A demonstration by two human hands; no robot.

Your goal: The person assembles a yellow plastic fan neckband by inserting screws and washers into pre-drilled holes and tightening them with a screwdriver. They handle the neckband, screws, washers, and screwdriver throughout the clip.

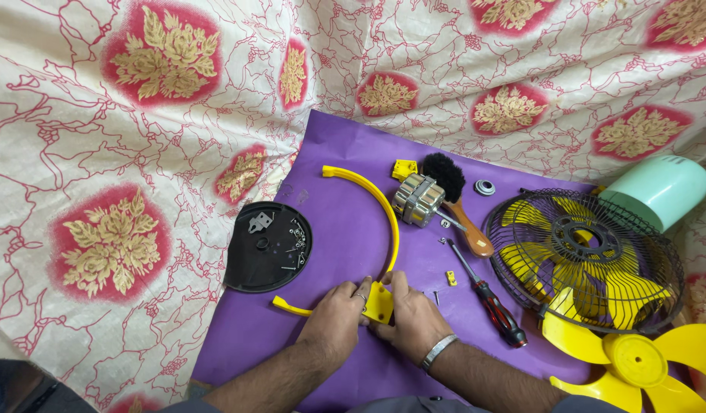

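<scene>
Around me everything is covered with a cream cloth (215, 115). It has thin red vein lines and round red patches with golden leaf patterns inside. The cloth lies flat before me and rises at the back, with folds and creases in many places. On top of it is spread a purple sheet (345, 229), smooth, with one corner pointing away from me. The light is soft and even, with only weak shadows.

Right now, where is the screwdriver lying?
In the head view the screwdriver lies on the purple sheet, right of the right hand, between it and the black fan guard.
</scene>
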